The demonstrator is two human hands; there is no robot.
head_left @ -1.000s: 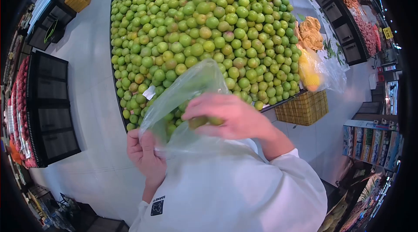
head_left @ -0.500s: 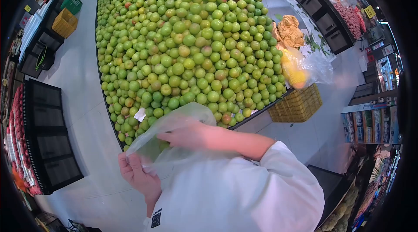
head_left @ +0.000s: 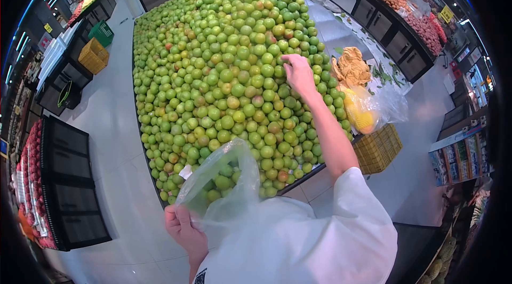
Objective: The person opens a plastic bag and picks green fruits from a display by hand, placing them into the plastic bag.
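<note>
A broad heap of round green fruits, some blushed red and plum-like, fills the stand in front of me. My left hand pinches the rim of a clear plastic bag at the heap's near edge. The bag's mouth gapes. Green fruits show through the film, though I cannot tell which lie inside it. Stretched over the right side of the heap, my right hand has its fingers apart and bent down at the fruits, with nothing visible in them.
Right of the heap lie a crumpled tan cloth and a clear bag with something yellow. Below them stands a yellow basket. A black display stand is at left. Yellow and green crates sit farther back.
My right hand has come out of the plastic bag and reached forward right over the heap. My left hand still holds the bag's rim. The view has tilted up.
</note>
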